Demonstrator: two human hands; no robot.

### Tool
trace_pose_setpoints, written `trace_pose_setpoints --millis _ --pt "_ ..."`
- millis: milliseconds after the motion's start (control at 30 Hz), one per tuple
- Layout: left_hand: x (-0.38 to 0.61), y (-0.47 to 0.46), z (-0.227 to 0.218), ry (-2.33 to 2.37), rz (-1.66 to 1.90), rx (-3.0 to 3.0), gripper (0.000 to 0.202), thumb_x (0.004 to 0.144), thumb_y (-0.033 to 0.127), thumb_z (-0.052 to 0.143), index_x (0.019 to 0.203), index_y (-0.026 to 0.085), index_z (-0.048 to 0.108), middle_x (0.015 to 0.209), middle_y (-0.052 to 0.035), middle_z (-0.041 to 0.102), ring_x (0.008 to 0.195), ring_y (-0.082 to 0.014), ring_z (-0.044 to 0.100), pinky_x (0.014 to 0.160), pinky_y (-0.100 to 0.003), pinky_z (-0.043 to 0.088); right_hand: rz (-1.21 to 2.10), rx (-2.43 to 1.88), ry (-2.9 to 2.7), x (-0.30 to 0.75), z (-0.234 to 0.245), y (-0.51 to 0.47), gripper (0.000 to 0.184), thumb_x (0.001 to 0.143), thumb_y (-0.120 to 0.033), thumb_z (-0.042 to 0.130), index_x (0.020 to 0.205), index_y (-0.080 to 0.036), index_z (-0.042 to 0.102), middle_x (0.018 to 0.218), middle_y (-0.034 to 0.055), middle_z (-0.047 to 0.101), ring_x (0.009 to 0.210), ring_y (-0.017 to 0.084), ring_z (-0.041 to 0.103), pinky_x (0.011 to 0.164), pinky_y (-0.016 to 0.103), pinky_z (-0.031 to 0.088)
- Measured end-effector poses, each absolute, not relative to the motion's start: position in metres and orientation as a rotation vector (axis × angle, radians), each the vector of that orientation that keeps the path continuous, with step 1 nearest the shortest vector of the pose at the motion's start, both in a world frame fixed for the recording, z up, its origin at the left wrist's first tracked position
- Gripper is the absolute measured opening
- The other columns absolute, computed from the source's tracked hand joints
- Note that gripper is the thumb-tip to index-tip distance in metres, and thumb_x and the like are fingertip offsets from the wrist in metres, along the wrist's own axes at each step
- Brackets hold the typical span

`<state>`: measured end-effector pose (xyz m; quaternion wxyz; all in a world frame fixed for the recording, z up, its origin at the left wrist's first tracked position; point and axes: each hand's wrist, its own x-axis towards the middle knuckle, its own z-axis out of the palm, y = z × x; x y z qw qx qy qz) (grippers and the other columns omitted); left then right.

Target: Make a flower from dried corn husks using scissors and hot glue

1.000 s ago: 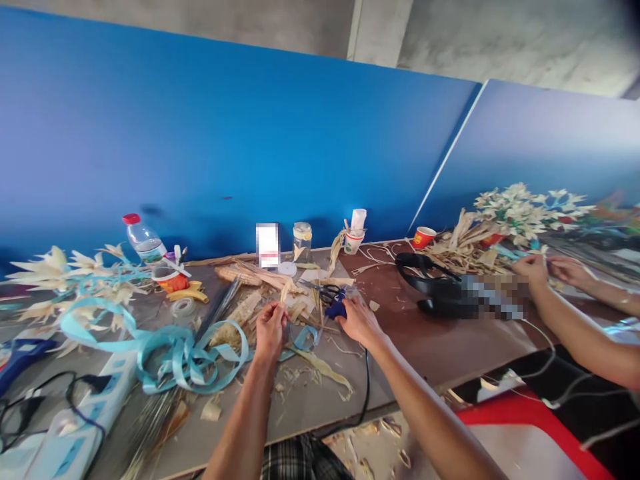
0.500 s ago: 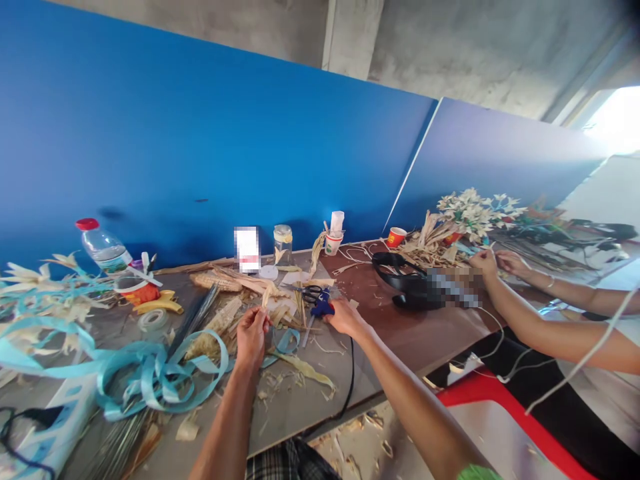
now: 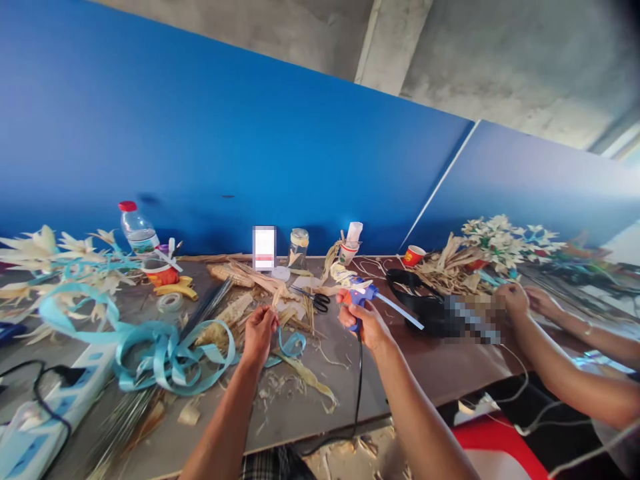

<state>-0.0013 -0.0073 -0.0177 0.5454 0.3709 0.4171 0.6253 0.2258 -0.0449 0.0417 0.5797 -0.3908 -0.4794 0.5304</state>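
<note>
My right hand (image 3: pixel 373 321) grips a blue glue gun (image 3: pixel 356 308), raised above the table, with a pale glue stick (image 3: pixel 400 312) jutting from its back. Bits of dry husk cling about its front end. A black cord hangs from its handle. Between pinched fingers, my left hand (image 3: pixel 260 332) holds a narrow strip of corn husk (image 3: pixel 277 297) upright. Black-handled scissors (image 3: pixel 319 301) lie among husk scraps between the two hands. A curl of light blue ribbon (image 3: pixel 294 343) rests just right of my left hand.
On the left are looped blue ribbon (image 3: pixel 165 360), a white power strip (image 3: pixel 65 407), a bottle (image 3: pixel 139 230) and husk flowers (image 3: pixel 45 250). A corn cob (image 3: pixel 235 275), jar (image 3: pixel 299 247) and paper cup (image 3: pixel 349 252) stand behind. At right, another person's hands (image 3: pixel 527 303) work near a black object (image 3: pixel 420 310).
My right hand has lifted the glue gun off the table and turned it, so its glue stick shows. The scissors beside it are now uncovered. My left hand still pinches the husk; the view has shifted.
</note>
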Motion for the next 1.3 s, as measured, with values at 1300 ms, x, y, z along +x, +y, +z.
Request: trace_pose_setpoints --millis 1300 --pt "0.002 -0.007 -0.023 1.212 1.452 1.043 0.017 0.068 0.033 0.06 0.068 0.016 0.06 0.047 0.0037 0.052 0.038 -0.0078 0.038 0.041 -0.02 0.026 1.194 -1.269 -1.507 0.177 -0.018 -0.025 0.028 0.064 -0.044 0.066 0.065 -0.018 0.054 0.062 -0.0022 0.05 0.059 0.012 0.044 0.059 0.024 0.041"
